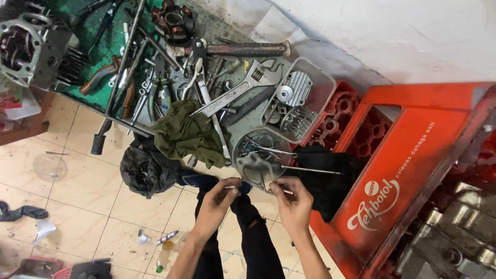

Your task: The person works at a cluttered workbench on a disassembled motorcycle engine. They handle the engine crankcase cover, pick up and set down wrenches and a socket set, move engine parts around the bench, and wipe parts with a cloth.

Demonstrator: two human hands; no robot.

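both hands, left hand [217, 199] and right hand [290, 199], pinch a thin grey gasket [257, 168] hanging just above them.

Both forearms rise from the bottom edge of the view and lean toward each other, bare to the elbow. The left hand [216, 199] is curled, knuckles up, its fingertips [233, 190] pinched together at the tip. The right hand [292, 200] sits just beside it, level with it, its fingers bent and thumb pressed to forefinger. The two hands are close but apart.
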